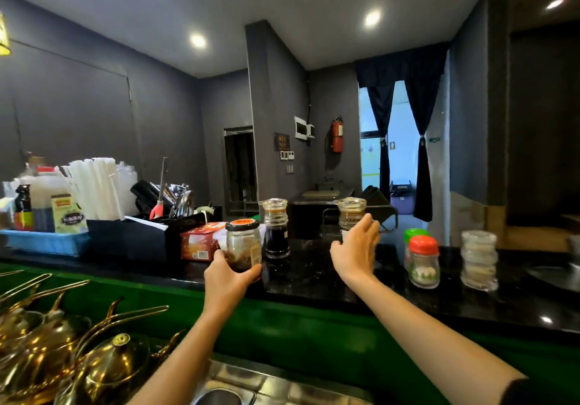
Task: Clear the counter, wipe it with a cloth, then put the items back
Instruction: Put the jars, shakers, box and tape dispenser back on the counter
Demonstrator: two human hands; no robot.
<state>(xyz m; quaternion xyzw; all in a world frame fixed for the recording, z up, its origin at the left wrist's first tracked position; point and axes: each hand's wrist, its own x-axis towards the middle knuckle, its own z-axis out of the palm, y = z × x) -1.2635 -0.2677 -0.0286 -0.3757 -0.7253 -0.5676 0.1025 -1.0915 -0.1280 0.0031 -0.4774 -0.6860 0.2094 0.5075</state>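
On the black counter (pixel 301 276), my left hand (pixel 227 277) grips a glass jar with a black and orange lid (pixel 243 241) that holds a brown paste. My right hand (pixel 356 247) reaches around a ribbed glass jar with pale contents (pixel 351 211); its fingers are stretched beside the jar and I cannot tell if they touch it. Between the two stands a ribbed jar of dark sauce (pixel 276 229). To the right are a shaker with a red cap (pixel 423 262), a green-capped one (pixel 413 235) behind it, and a clear ribbed jar (pixel 478 258).
An orange box (pixel 201 241) lies left of the held jar. Further left are a black caddy (pixel 131 235) with straws and utensils, and a blue tray (pixel 47 243) of bottles. Brass pots (pixel 62 351) fill the lower left. A steel sink (pixel 251 386) sits below the green ledge.
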